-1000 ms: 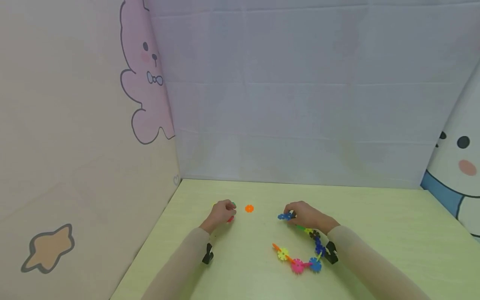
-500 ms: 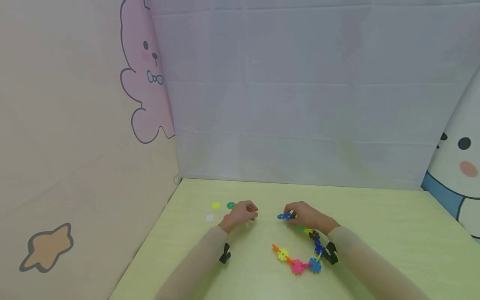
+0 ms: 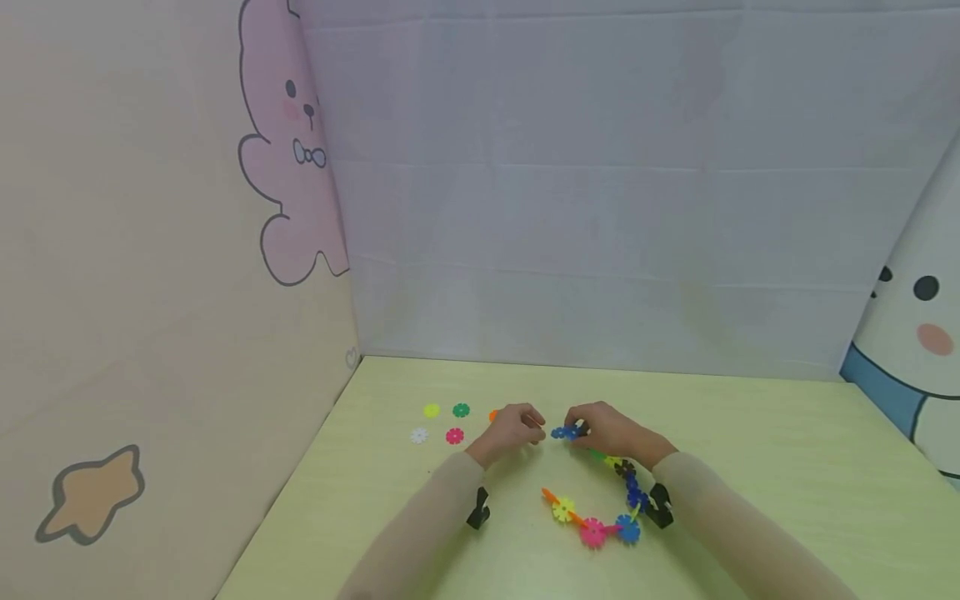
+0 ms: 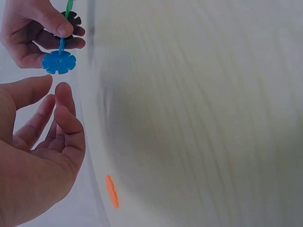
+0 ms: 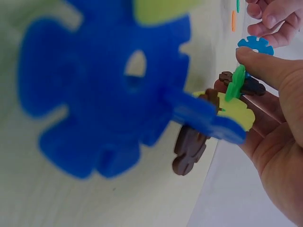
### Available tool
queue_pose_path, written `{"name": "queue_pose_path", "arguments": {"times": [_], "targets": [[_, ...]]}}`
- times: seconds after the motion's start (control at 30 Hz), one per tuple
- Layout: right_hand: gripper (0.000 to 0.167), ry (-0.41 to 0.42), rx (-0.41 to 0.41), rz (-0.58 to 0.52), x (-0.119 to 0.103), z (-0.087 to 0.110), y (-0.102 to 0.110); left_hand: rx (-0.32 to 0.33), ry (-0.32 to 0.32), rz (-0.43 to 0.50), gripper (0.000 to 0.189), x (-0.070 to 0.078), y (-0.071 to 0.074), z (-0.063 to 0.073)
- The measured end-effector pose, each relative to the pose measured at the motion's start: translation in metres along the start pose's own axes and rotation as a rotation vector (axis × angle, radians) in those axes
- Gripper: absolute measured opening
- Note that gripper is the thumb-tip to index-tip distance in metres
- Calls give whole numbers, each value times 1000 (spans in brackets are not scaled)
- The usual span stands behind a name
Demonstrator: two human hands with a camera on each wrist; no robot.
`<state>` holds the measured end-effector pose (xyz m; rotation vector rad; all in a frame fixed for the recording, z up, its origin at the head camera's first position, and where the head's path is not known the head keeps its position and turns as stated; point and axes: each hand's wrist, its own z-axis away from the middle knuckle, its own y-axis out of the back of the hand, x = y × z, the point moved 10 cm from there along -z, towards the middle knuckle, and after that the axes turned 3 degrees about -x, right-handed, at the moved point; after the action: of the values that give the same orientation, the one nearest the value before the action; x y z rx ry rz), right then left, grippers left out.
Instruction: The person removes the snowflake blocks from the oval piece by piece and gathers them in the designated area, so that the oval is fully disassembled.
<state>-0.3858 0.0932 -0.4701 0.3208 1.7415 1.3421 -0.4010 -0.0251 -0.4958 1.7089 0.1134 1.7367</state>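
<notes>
Fingers of the left hand (image 3: 512,428) are loosely bent and parted from the thumb, with nothing gripped between them. By the right hand (image 3: 613,431), a chain of flower-shaped discs (image 3: 636,498) is pinched near its upper end, at a brown disc (image 4: 75,20). From this grip a blue end disc (image 3: 558,433) is extended toward the left fingertips, from which it is separated by a narrow gap.

Below the right hand, the chain is laid in a curve on the pale table (image 3: 795,450); green, yellow, brown and dark blue pieces are followed by a lighter blue disc (image 3: 627,529), a pink disc (image 3: 592,532) and a yellow disc (image 3: 563,510), and the lower end is formed by an orange piece (image 3: 549,495).

At the left, loose discs are set apart from one another: yellow-green (image 3: 432,411), green (image 3: 461,410), white (image 3: 419,436) and pinkish red (image 3: 454,436). An orange loose disc (image 3: 492,416) is partly hidden behind the left hand in the head view. On each wrist a black device (image 3: 477,509) is worn.
</notes>
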Motion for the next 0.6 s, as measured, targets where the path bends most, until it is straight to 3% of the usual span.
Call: {"name": "queue_pose_path", "arguments": {"times": [0.6], "targets": [[18,25,-24,-86,4,-5,-8,18,16,-32,7,6,-14,-2]]}}
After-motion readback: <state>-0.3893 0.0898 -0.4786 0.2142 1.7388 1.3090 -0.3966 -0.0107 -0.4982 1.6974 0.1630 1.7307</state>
